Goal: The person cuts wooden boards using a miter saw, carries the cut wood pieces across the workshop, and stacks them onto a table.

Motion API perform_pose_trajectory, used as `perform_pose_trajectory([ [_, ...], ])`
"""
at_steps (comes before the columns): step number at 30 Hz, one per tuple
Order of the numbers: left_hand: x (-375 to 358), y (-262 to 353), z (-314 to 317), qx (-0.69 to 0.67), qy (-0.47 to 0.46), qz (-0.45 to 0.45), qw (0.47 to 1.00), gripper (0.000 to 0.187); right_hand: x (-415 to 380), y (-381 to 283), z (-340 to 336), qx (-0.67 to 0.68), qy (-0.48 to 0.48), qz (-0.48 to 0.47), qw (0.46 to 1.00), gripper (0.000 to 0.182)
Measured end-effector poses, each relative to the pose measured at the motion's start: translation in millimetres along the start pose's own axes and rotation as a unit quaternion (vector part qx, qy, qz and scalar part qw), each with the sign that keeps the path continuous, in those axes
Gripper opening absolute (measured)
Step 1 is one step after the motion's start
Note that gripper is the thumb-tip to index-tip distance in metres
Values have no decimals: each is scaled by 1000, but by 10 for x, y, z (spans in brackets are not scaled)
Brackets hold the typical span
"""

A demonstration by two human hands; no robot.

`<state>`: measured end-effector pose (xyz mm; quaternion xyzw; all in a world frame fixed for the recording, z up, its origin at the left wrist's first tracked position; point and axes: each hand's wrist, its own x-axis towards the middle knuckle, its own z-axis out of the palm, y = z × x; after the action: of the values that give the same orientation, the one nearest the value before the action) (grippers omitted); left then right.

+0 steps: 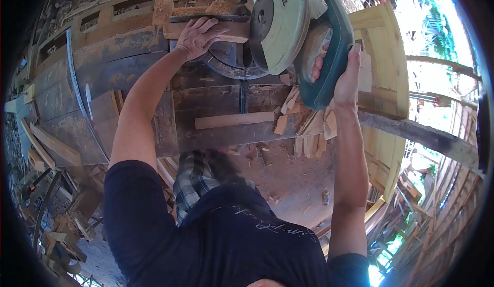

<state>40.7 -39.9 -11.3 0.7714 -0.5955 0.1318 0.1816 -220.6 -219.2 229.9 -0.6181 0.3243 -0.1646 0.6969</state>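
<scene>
My left hand presses a short wooden block against the fence of a miter saw, its fingers laid over the top and the thumb along the near face. The block's right end meets the saw's round blade guard. My right hand is wrapped around the green saw handle, with fingertips showing through the grip opening. Below the guard, part of the saw's round base shows. The cutting edge of the blade is hidden behind the guard.
A thin wood strip lies along the bench. Offcuts pile up at its right end. A measuring tape stretches across the left side. Yellowish wooden panels stand to the right, beside a beam.
</scene>
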Motion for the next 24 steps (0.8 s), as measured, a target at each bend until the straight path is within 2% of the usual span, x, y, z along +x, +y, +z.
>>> perform_pose_trajectory([
  [24,0,0,8,12,-2,10,1000,42,-56,559,-50,38,4,-71,997,64],
])
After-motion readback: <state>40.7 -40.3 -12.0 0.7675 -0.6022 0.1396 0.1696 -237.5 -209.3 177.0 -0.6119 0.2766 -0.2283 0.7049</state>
